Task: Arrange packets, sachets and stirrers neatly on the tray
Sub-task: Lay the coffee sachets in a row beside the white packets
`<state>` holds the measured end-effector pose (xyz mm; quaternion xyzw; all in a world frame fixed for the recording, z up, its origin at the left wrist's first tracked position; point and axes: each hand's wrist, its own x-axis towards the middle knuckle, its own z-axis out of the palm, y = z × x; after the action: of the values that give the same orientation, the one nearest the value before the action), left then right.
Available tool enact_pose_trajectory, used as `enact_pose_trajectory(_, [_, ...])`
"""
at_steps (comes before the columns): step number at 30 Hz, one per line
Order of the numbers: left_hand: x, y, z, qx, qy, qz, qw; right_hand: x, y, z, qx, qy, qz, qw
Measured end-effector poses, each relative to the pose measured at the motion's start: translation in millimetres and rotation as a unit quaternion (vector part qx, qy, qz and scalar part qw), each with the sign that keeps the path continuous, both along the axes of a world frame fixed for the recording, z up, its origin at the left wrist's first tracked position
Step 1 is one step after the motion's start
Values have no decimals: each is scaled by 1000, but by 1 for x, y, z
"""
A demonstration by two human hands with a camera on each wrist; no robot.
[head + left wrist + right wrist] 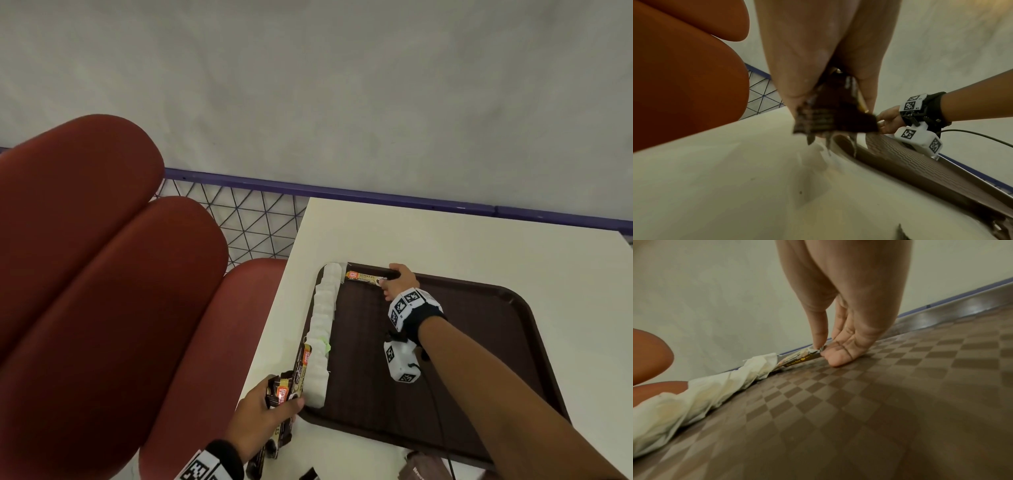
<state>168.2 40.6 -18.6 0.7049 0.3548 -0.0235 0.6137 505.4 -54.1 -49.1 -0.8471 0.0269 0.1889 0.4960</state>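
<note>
Right hand pinches a sachet end; left hand clutches blurred packets, perhaps several.

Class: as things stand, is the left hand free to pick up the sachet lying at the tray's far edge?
Probably not: the left hand grips a bundle of sachets, and the right hand pinches that sachet.

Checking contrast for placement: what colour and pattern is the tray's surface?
Dark brown tray with a checkered texture, clearest in the right wrist view.
</note>
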Motion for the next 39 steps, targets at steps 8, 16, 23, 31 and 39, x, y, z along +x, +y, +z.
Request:
enact_pose_trajectory(8, [1, 1, 6, -23, -29, 23, 999, -6, 3, 13, -52, -16, -23, 998])
enact_pose_trajectory(16, [11, -4, 18, -52, -62, 48, 996, -15, -6, 30, -57, -63, -13, 996])
enact_pose_trajectory(23, [27, -11, 24, -46, -72, 62, 994, -81, -23, 57, 36, -178, 136, 974])
enact_pose_trajectory(31, [45, -32, 34, -70, -105, 96, 987, -155, -38, 65, 69, 41, 340, 937])
enact_pose_trajectory(39, [50, -45, 34, -74, -100, 83, 989, -158, -42, 67, 154, 100, 255, 949])
